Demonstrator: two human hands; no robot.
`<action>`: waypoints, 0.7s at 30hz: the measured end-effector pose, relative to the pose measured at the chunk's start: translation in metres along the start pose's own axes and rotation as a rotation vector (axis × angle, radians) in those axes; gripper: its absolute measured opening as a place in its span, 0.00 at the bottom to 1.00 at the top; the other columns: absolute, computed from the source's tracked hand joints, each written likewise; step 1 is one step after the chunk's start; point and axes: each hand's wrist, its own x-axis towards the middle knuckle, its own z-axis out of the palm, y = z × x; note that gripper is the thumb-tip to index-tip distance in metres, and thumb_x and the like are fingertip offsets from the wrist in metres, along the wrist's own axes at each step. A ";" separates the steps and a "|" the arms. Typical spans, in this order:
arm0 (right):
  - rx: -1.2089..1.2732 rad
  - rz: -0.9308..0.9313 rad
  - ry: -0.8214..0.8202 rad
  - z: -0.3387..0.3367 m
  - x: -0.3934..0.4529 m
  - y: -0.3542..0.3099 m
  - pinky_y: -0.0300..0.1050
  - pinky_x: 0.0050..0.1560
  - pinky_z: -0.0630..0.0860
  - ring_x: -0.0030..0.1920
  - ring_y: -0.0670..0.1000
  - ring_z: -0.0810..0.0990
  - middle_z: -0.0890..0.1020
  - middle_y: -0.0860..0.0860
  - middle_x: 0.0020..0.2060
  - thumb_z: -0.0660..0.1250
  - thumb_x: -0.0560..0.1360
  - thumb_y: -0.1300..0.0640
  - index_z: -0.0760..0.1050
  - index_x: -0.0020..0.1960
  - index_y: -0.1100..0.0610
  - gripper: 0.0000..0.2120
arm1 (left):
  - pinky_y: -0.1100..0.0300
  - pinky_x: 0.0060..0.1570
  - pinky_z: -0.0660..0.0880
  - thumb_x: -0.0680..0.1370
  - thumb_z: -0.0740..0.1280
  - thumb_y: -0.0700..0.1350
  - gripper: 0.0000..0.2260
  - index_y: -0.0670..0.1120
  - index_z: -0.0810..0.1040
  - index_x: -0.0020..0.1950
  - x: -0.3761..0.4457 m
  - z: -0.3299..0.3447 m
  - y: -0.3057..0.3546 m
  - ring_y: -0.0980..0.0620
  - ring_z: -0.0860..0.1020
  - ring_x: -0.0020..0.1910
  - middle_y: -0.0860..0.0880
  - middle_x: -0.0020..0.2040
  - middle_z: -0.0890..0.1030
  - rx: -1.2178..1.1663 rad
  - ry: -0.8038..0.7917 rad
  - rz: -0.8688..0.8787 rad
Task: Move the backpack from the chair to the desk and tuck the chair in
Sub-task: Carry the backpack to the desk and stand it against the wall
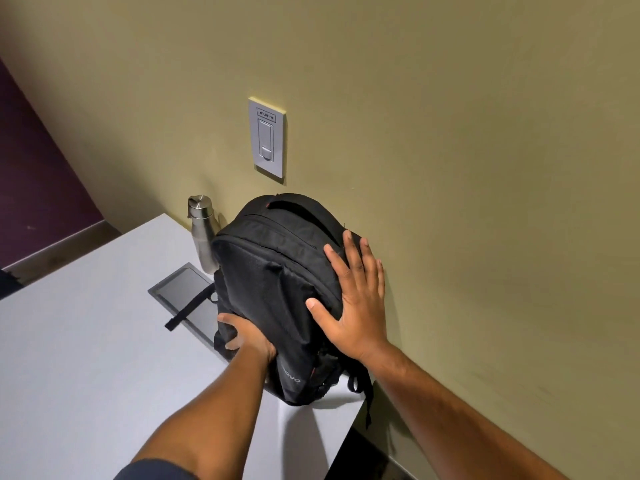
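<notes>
A black backpack (273, 282) stands upright on the white desk (86, 358), near the desk's right end and against the olive wall. My left hand (246, 337) grips its lower left side, fingers curled into the fabric. Flat against the upper right side of the backpack lies my right hand (353, 299), fingers spread. A loose strap hangs over the desk's right edge. The chair is out of view.
A steel water bottle (202, 233) stands just left of the backpack by the wall. A grey recessed panel (187, 299) lies in the desk with a backpack strap across it. A wall switch plate (267, 140) is above. The desk's right edge (349, 427) drops off beside the wall.
</notes>
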 end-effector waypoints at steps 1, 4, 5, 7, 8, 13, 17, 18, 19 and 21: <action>-0.004 -0.007 -0.011 0.000 0.001 0.002 0.64 0.84 0.42 0.87 0.54 0.44 0.48 0.46 0.88 0.68 0.77 0.37 0.55 0.86 0.42 0.42 | 0.32 0.79 0.49 0.74 0.50 0.78 0.47 0.49 0.52 0.84 0.000 0.006 0.000 0.32 0.55 0.80 0.43 0.84 0.54 0.007 0.029 0.012; -0.008 -0.033 -0.045 -0.001 0.000 0.009 0.66 0.84 0.45 0.87 0.55 0.43 0.48 0.46 0.88 0.69 0.76 0.37 0.53 0.86 0.42 0.44 | 0.33 0.80 0.48 0.76 0.50 0.77 0.46 0.47 0.51 0.84 0.010 0.018 0.001 0.32 0.54 0.81 0.41 0.84 0.53 0.031 0.061 0.030; -0.006 -0.034 -0.052 -0.003 -0.001 0.011 0.67 0.84 0.47 0.87 0.55 0.43 0.48 0.45 0.88 0.70 0.76 0.37 0.53 0.86 0.43 0.45 | 0.33 0.80 0.47 0.76 0.50 0.77 0.46 0.47 0.51 0.84 0.013 0.019 0.001 0.32 0.54 0.81 0.41 0.84 0.52 0.048 0.060 0.030; -0.001 -0.023 -0.057 -0.003 -0.004 0.014 0.69 0.82 0.53 0.87 0.54 0.44 0.49 0.44 0.88 0.71 0.75 0.38 0.53 0.86 0.43 0.45 | 0.30 0.78 0.44 0.75 0.49 0.78 0.47 0.48 0.50 0.84 0.018 0.020 0.002 0.32 0.52 0.81 0.42 0.85 0.51 0.099 0.044 0.018; 0.004 -0.015 -0.053 -0.004 -0.006 0.014 0.68 0.82 0.55 0.87 0.54 0.44 0.50 0.44 0.87 0.71 0.75 0.38 0.53 0.86 0.43 0.45 | 0.28 0.77 0.42 0.74 0.48 0.78 0.47 0.49 0.49 0.85 0.019 0.019 0.002 0.31 0.51 0.81 0.43 0.85 0.51 0.129 0.024 0.004; 0.012 0.009 -0.016 -0.004 -0.012 0.016 0.60 0.78 0.61 0.87 0.54 0.44 0.51 0.42 0.87 0.70 0.76 0.37 0.55 0.86 0.42 0.43 | 0.29 0.77 0.40 0.69 0.42 0.82 0.54 0.46 0.51 0.84 0.024 0.001 0.004 0.33 0.52 0.82 0.43 0.84 0.54 0.310 -0.142 -0.080; 0.007 0.028 -0.014 -0.007 -0.015 0.013 0.64 0.77 0.69 0.87 0.53 0.44 0.51 0.40 0.87 0.69 0.76 0.37 0.54 0.86 0.41 0.43 | 0.36 0.80 0.53 0.67 0.42 0.84 0.58 0.43 0.58 0.83 0.018 -0.023 0.009 0.37 0.60 0.81 0.41 0.82 0.62 0.421 -0.316 -0.061; 0.006 0.035 -0.017 -0.009 -0.015 0.011 0.65 0.76 0.70 0.87 0.53 0.43 0.51 0.39 0.87 0.69 0.76 0.37 0.54 0.86 0.41 0.43 | 0.37 0.80 0.55 0.67 0.43 0.84 0.58 0.42 0.59 0.82 0.013 -0.028 0.010 0.38 0.61 0.80 0.41 0.82 0.63 0.463 -0.362 -0.035; 0.004 0.041 -0.022 -0.011 -0.015 0.010 0.65 0.76 0.71 0.87 0.52 0.43 0.51 0.39 0.87 0.69 0.76 0.37 0.54 0.86 0.40 0.42 | 0.37 0.79 0.57 0.67 0.44 0.84 0.58 0.42 0.60 0.81 0.009 -0.033 0.011 0.38 0.62 0.80 0.41 0.81 0.64 0.510 -0.397 -0.002; -0.007 0.050 -0.036 -0.016 -0.016 0.007 0.63 0.76 0.72 0.87 0.51 0.42 0.50 0.37 0.86 0.69 0.77 0.37 0.55 0.86 0.40 0.42 | 0.38 0.79 0.58 0.68 0.44 0.83 0.56 0.43 0.58 0.82 -0.002 -0.044 0.014 0.38 0.62 0.80 0.40 0.82 0.63 0.617 -0.442 0.087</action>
